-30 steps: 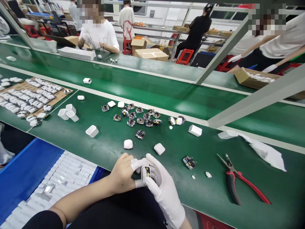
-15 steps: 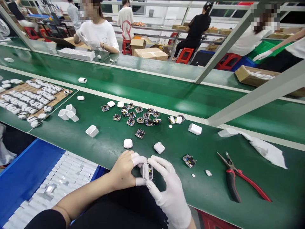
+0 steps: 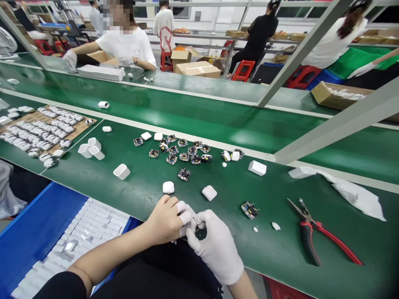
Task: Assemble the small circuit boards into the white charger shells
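Note:
My left hand, with white finger cots on some fingertips, is closed around a small white plastic housing, mostly hidden behind the fingers. My right hand, in a white glove, meets it with thumb and forefinger pinched at the housing; what lies between those fingertips is covered. Just beyond the hands, a white cap and another white cap lie on the green bench. A small circuit board sits farther back, in front of a cluster of circuit boards. To the right is a single circuit board.
Red-and-black long-nose pliers lie open at right, near white scraps. Empty white housings stand left. A cardboard sheet bears rows of white parts. A blue bin holds white pieces. A metal post slants across the right.
My hands have drawn together and turned, so the housing's open end with the board inside no longer shows. My right fingers have closed into a pinch. The co-worker opposite has stretched an arm outward.

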The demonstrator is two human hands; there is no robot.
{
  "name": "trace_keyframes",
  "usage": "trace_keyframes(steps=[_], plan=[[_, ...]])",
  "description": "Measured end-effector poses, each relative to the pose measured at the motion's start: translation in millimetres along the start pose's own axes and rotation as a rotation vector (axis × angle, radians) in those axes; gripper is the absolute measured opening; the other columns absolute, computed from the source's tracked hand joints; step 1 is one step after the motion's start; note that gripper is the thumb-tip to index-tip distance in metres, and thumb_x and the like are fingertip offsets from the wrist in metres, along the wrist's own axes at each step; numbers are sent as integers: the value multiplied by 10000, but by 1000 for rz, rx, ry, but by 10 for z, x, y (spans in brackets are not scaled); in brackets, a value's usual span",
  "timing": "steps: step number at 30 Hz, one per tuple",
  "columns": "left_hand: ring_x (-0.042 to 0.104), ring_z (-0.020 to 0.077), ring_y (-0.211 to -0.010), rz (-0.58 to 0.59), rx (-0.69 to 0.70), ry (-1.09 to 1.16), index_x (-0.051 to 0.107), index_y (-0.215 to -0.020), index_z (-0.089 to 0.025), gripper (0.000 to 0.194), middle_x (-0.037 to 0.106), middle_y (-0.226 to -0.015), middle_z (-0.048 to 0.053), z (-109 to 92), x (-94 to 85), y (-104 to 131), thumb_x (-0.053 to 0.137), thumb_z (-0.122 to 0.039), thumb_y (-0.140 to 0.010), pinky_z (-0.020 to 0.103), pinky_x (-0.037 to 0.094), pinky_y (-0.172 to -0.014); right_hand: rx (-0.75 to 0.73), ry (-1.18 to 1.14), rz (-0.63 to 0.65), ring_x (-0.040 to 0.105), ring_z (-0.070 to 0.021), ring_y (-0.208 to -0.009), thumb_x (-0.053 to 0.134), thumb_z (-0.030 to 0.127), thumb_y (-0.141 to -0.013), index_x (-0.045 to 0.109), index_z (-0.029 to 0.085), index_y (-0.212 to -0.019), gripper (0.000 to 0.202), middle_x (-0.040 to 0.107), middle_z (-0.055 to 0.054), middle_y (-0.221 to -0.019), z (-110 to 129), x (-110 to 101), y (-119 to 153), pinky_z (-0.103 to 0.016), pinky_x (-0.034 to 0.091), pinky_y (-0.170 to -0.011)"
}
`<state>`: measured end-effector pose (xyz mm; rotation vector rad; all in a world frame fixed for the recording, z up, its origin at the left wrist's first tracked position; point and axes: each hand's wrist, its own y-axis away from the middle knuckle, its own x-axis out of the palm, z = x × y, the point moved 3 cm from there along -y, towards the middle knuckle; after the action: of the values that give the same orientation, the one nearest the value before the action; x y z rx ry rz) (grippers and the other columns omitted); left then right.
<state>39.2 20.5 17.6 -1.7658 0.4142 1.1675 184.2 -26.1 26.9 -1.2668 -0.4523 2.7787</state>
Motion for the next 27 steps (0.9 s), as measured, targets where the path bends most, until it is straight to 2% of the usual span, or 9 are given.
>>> trace_keyframes(steps=[3, 5, 7, 9, 11, 13, 21, 25, 27], plan=[[530, 203, -694, -24, -72, 18, 614, -864, -195, 90, 640, -772, 30, 74, 2, -5, 641, -247, -797, 343, 347, -634, 123, -139, -32, 507, -117, -561, 578, 210, -801, 434, 230, -714, 169, 493, 45, -643, -49, -137, 41, -247, 444, -563], [564, 199, -724, -23, -180, 142, 610, -937, -188, 189, 643, -800, 32, 108, 17, 2, 665, -290, -787, 331, 385, -650, 220, -247, -82, 515, -116, -585, 589, 247, -806, 435, 236, -754, 163, 488, 48, -665, -92, -263, 79, -238, 465, -583], [594, 200, -754, 3, -243, 291, 596, -1009, -180, 312, 653, -843, 35, 86, 61, 13, 697, -335, -758, 324, 418, -668, 298, -326, -77, 525, -121, -593, 592, 305, -822, 457, 237, -805, 152, 501, 45, -679, -106, -334, 94, -234, 476, -573], [610, 209, -772, 25, -242, 355, 583, -1063, -174, 383, 668, -881, 41, 26, 119, 18, 706, -354, -749, 332, 434, -679, 369, -342, -13, 503, -118, -551, 591, 364, -837, 476, 234, -806, 175, 499, 49, -641, -80, -329, 79, -224, 455, -520], [612, 220, -775, 20, -233, 341, 581, -1070, -170, 372, 676, -886, 50, -21, 169, 19, 688, -361, -770, 341, 439, -674, 452, -313, 44, 479, -113, -508, 593, 396, -846, 502, 231, -794, 196, 500, 54, -596, -33, -275, 49, -220, 433, -486], [605, 224, -771, 13, -240, 333, 582, -1058, -168, 343, 675, -875, 58, -34, 204, 23, 666, -370, -794, 342, 444, -667, 513, -299, 50, 484, -115, -498, 596, 413, -852, 545, 226, -839, 194, 519, 53, -585, 13, -214, 23, -219, 436, -480], [592, 238, -805, 64, -265, 355, 589, -1110, -172, 438, 681, -927, 69, 3, 227, 39, 707, -333, -720, 360, 463, -702, 452, -287, -26, 605, -156, -595, 604, 443, -872, 653, 204, -959, 258, 652, -11, -704, 12, -127, -21, -265, 527, -586], [575, 232, -784, 84, -274, 362, 605, -1097, -169, 419, 675, -912, 68, -4, 224, 20, 697, -316, -716, 355, 455, -688, 489, -265, -52, 662, -179, -674, 612, 438, -862, 657, 184, -1020, 302, 702, -56, -820, -29, -110, -49, -282, 556, -629], [565, 230, -770, 92, -281, 368, 613, -1080, -165, 409, 668, -890, 65, -3, 222, 13, 699, -310, -708, 353, 453, -680, 505, -264, -44, 661, -174, -665, 608, 440, -862, 655, 184, -1027, 308, 696, -51, -813, -33, -87, -56, -278, 556, -623]])
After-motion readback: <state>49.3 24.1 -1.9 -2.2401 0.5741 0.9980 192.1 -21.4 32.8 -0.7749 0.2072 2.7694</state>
